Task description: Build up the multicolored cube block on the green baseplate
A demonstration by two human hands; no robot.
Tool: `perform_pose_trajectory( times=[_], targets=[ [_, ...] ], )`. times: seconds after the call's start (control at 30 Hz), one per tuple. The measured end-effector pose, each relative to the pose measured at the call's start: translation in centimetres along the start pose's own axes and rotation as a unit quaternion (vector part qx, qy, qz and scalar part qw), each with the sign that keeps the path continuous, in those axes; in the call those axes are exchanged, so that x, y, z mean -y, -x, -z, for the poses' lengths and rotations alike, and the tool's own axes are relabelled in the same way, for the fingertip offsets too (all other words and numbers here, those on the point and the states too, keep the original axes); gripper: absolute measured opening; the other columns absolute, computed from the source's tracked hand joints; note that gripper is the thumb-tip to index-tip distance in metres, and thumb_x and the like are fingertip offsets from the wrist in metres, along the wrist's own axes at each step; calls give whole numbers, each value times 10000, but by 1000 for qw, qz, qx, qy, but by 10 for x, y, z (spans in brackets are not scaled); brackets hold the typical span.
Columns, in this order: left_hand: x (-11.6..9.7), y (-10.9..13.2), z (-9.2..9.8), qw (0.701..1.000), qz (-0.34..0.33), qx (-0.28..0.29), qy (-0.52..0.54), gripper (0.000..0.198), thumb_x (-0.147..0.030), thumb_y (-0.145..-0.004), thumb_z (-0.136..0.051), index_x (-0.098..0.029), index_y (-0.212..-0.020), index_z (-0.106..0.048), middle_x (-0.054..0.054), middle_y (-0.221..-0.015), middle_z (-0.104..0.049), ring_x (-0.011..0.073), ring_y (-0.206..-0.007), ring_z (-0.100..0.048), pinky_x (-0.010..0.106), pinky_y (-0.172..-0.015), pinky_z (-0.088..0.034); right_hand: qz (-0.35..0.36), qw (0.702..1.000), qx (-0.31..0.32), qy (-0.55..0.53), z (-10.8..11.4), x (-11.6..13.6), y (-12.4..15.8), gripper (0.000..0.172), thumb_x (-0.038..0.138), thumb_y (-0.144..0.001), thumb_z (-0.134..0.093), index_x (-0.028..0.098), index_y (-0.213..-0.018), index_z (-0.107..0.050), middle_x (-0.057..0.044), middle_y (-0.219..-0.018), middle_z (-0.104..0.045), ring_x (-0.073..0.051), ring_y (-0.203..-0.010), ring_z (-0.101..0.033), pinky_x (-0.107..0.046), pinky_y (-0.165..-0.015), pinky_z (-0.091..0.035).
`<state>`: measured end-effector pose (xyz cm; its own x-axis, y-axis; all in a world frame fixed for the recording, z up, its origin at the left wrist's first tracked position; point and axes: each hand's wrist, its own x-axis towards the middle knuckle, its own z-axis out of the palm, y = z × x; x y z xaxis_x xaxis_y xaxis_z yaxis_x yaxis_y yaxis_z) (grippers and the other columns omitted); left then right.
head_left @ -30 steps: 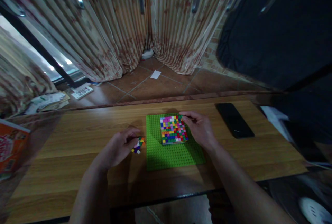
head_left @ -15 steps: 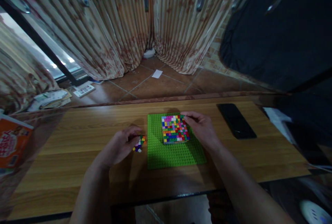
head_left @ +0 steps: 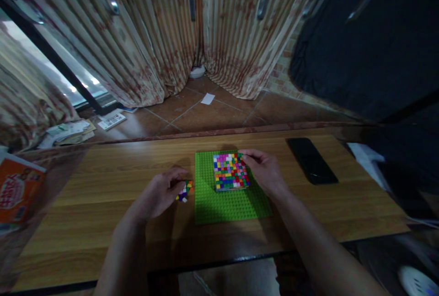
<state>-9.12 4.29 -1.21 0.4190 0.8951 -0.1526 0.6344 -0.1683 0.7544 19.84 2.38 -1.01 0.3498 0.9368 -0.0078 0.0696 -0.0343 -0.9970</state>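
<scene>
A square block of small multicoloured bricks point(head_left: 231, 171) sits on the green studded baseplate point(head_left: 219, 209). My right hand point(head_left: 265, 168) is at the block's far right corner, thumb and forefinger pinched on a small green brick point(head_left: 240, 155) there; the fingertips partly cover it. To the left of the baseplate, a little pile of loose small bricks point(head_left: 186, 190) lies on the table. Beside this pile rests my left hand point(head_left: 163, 191), its fingers curved and its thumb apart from the forefinger. The hand hides part of the pile, and no brick shows clearly between its fingers.
A black phone point(head_left: 312, 161) lies on the wooden table point(head_left: 103, 195) to the right of the baseplate. White paper point(head_left: 368, 163) is at the right end. An orange printed package point(head_left: 18, 191) stands at the left. Curtains point(head_left: 154, 35) hang beyond the table.
The view has shifted very slightly. Both hands stay where they were, the right at the block's far corner and the left by the loose bricks.
</scene>
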Motion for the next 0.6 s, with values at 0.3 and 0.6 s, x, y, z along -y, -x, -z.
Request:
perform_pose_trajectory(
  times=[0.3, 0.6],
  targets=[
    [0, 1, 1, 1000, -3, -10, 0, 306, -317, -840, -534, -173, -1091, -634, 22, -804, -696, 161, -706, -642, 273, -668, -501, -2, 997, 20, -77, 6, 0, -1, 293, 356, -665, -784, 235, -931, -772, -16, -888, -770, -160, -818, -678, -317, -794, -522],
    [-7, 3, 2, 1000, -10, 1, 13, 277, -280, -859, -525, -177, -1087, -643, 43, -931, -737, 179, -834, -684, 293, -767, -531, 83, 988, -108, -68, 8, 8, -6, 150, 301, -730, -719, 201, -839, -746, -5, -750, -716, -125, -652, -611, -277, -640, -495]
  ],
)
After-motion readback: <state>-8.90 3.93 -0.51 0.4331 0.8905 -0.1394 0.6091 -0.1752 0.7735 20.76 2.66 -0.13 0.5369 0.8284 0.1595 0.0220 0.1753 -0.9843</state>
